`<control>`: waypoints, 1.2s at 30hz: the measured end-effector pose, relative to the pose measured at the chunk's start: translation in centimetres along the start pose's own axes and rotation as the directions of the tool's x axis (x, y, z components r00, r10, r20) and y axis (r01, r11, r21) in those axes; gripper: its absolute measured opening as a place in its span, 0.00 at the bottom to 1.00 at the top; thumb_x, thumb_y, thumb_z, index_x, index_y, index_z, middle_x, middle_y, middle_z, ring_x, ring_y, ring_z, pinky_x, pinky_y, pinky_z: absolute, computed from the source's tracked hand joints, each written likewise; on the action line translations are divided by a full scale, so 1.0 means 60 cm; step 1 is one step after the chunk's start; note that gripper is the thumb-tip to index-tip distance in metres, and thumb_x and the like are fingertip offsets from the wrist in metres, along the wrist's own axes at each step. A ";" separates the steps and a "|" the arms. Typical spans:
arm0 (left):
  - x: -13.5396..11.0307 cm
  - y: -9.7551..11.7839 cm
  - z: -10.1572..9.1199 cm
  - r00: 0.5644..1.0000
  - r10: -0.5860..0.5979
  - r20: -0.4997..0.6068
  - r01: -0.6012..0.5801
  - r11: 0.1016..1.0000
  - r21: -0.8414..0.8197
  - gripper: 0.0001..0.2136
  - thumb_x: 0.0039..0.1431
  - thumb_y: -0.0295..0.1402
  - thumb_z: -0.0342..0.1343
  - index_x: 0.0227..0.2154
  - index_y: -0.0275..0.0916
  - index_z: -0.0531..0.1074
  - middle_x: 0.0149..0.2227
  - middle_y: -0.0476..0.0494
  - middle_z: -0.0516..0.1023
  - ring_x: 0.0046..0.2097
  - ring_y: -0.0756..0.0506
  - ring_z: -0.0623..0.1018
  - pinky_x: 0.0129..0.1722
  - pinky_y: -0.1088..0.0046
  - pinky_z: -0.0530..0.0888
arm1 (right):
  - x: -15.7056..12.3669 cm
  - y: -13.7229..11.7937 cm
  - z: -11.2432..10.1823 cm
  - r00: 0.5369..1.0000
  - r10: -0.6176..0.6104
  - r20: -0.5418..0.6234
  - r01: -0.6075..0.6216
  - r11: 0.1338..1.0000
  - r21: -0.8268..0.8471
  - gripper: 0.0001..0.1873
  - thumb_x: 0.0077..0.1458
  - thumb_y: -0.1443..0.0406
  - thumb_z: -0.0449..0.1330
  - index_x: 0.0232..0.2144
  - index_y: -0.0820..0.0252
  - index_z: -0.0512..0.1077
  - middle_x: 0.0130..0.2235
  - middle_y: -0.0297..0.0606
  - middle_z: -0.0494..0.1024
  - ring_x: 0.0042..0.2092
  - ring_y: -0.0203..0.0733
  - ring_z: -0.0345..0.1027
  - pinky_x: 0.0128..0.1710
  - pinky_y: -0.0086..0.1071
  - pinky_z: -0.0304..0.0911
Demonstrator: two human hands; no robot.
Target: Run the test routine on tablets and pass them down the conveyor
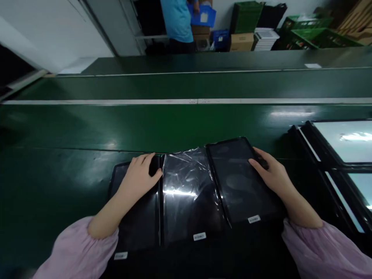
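Note:
Three dark flat panels like tablets lie side by side in front of me, each with a small white label at its near edge. My left hand (141, 174) rests on the left tablet (139, 224), thumb and forefinger apart near the seam with the middle tablet (188, 209). Shiny, wrinkled clear film covers that middle one. The right tablet (241, 182) sits slightly turned and farther forward. My right hand (271, 172) grips its right edge, thumb on top; the other fingers are partly hidden at the side.
Stacked black-framed panels (345, 143) with pale, reflective faces stand at the right. A green work surface (145, 124) runs across, with a white strip (139, 102) beyond. Farther back are a person in a blue shirt (178, 23), green crates (247, 17) and a cardboard box (241, 42).

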State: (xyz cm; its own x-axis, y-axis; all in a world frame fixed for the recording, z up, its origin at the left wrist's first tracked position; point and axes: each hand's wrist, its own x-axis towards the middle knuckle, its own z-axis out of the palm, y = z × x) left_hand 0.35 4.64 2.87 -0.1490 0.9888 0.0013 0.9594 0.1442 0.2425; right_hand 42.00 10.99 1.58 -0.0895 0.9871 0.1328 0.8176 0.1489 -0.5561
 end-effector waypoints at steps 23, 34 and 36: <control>0.030 0.037 -0.009 0.996 -0.087 0.025 0.087 0.996 0.024 0.30 0.55 0.46 0.43 0.48 0.29 0.77 0.51 0.23 0.81 0.55 0.26 0.78 0.63 0.45 0.72 | 0.030 0.018 0.005 0.995 0.080 0.053 -0.092 0.952 0.293 0.30 0.58 0.54 0.63 0.61 0.54 0.74 0.58 0.49 0.78 0.61 0.62 0.71 0.60 0.58 0.71; 0.091 0.105 0.001 0.975 0.063 0.215 -0.019 0.979 -0.204 0.27 0.60 0.49 0.45 0.50 0.41 0.81 0.54 0.37 0.83 0.57 0.34 0.79 0.63 0.55 0.73 | -0.016 -0.224 0.012 0.822 -0.083 0.564 0.119 0.993 -0.027 0.24 0.69 0.65 0.58 0.65 0.64 0.73 0.37 0.45 0.86 0.38 0.51 0.82 0.38 0.38 0.75; 0.096 0.104 0.002 0.974 0.058 0.219 -0.009 0.977 -0.215 0.27 0.58 0.51 0.45 0.46 0.41 0.82 0.51 0.36 0.83 0.54 0.34 0.80 0.60 0.56 0.75 | -0.006 -0.237 0.020 0.788 -0.023 0.615 0.101 0.991 -0.092 0.28 0.70 0.64 0.59 0.68 0.69 0.68 0.34 0.47 0.85 0.40 0.57 0.82 0.36 0.40 0.74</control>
State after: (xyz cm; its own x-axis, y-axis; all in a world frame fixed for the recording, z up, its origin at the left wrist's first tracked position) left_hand 5.52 11.24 4.29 -0.0375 0.9796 -0.1972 0.8869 0.1235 0.4452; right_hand 29.75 8.60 8.44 -0.4390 0.8107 -0.3872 0.8535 0.2417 -0.4616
